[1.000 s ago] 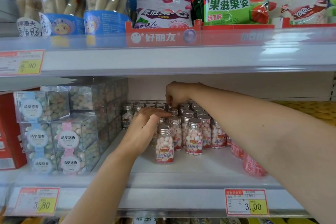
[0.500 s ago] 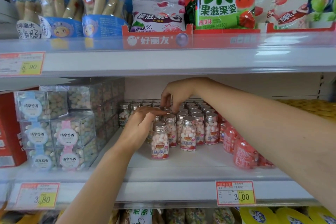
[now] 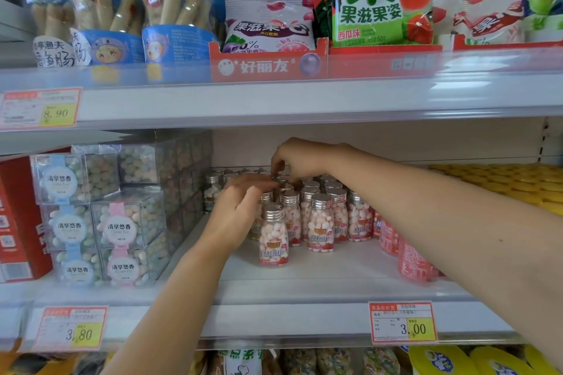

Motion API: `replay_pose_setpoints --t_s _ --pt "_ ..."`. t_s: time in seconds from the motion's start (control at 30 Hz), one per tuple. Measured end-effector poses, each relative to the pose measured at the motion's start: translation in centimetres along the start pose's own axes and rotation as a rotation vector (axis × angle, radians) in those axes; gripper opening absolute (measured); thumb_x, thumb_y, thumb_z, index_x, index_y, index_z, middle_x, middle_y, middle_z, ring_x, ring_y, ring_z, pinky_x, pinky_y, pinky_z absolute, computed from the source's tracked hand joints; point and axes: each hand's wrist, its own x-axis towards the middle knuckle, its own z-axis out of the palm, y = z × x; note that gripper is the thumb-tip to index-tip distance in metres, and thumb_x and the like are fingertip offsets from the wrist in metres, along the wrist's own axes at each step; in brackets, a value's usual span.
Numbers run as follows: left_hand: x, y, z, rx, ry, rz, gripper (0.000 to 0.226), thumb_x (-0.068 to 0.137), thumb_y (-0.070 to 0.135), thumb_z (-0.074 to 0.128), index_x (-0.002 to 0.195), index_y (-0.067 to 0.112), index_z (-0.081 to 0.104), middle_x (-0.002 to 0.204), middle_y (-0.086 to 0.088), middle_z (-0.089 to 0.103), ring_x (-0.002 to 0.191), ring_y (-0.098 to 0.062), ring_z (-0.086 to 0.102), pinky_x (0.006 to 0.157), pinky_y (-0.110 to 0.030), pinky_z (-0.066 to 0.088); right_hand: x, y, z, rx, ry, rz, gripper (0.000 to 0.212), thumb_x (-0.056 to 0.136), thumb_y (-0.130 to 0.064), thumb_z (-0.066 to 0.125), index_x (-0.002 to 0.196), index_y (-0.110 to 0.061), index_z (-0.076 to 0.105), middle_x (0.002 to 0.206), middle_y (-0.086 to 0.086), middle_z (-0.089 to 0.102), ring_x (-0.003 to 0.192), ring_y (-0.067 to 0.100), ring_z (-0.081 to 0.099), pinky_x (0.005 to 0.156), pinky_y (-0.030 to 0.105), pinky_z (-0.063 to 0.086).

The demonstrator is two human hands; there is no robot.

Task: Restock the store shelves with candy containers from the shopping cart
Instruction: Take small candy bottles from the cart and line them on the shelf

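The candy bottles (image 3: 273, 236) hold pink-and-white pellets under silver caps. Left of them, clear boxes (image 3: 122, 222) carry pale blue and pink labels.

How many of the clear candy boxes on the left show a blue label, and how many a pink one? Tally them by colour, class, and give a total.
Blue-label boxes: 3
Pink-label boxes: 2
Total: 5

On the white middle shelf (image 3: 304, 283), small clear candy bottles with silver screw caps (image 3: 273, 237) stand in tight rows. The left hand (image 3: 240, 213) lays straight fingers across some caps; the right hand (image 3: 300, 158) pinches a cap farther back. Clear cube candy boxes (image 3: 122, 222) are stacked just left.
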Motion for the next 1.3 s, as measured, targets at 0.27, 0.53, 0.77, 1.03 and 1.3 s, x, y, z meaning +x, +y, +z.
replay_pose_setpoints --t_s 0.27,0.53,0.77,1.03,1.3 --pt "0.9 -1.0 -0.1 0.108 0.203 -0.217 0.032 0.09 0.031 0.058 0.118 0.016 0.056 0.111 -0.001 0.059 0.101 -0.018 0.058 0.08 -0.028 0.043 -1.6 -0.7 -2.2 0.19 -0.199 -0.037 0.039 0.074 -0.007 0.077 0.112 -0.015 0.068 0.108 0.0 0.066 0.08 0.0 0.057 0.063 0.007 0.042" --pt "0.9 -1.1 0.0 0.147 0.154 -0.299 0.053 0.086 0.049 0.059 0.126 0.014 0.054 0.116 -0.002 0.061 0.099 -0.018 0.056 0.083 -0.029 0.044 -1.3 -1.0 -0.8 0.128 -0.086 0.0 0.034 0.072 -0.012 0.078 0.105 -0.013 0.072 0.1 0.0 0.07 0.085 0.012 0.061 0.075 0.024 0.048" --pt "0.8 -1.0 0.1 0.156 0.168 -0.307 0.053 0.086 0.051 0.058 0.124 0.014 0.053 0.113 -0.001 0.061 0.095 -0.017 0.055 0.078 -0.028 0.041 -2.6 -1.4 -1.7 0.256 0.022 -0.003 0.026 0.077 -0.022 0.078 0.1 -0.014 0.071 0.096 0.0 0.07 0.072 0.005 0.058 0.06 0.014 0.043" --pt "0.9 -0.8 0.3 0.143 0.18 -0.307 0.049 0.088 0.048 0.058 0.121 0.012 0.053 0.104 0.002 0.058 0.093 -0.016 0.054 0.078 -0.025 0.038 -4.9 -3.2 -1.7 0.151 -0.133 -0.01 0.039 0.067 -0.03 0.085 0.098 -0.015 0.068 0.081 -0.008 0.064 0.07 0.007 0.056 0.063 0.019 0.045" --pt "-0.8 2.5 -1.0 -0.074 0.418 -0.137 0.045 0.095 0.053 0.038 0.093 0.011 0.056 0.078 0.006 0.056 0.072 -0.005 0.051 0.062 -0.021 0.036 -5.8 -4.3 -0.1 0.022 0.017 0.049 0.04 0.073 -0.022 0.081 0.108 -0.013 0.064 0.09 -0.004 0.055 0.081 0.014 0.053 0.056 0.018 0.036"
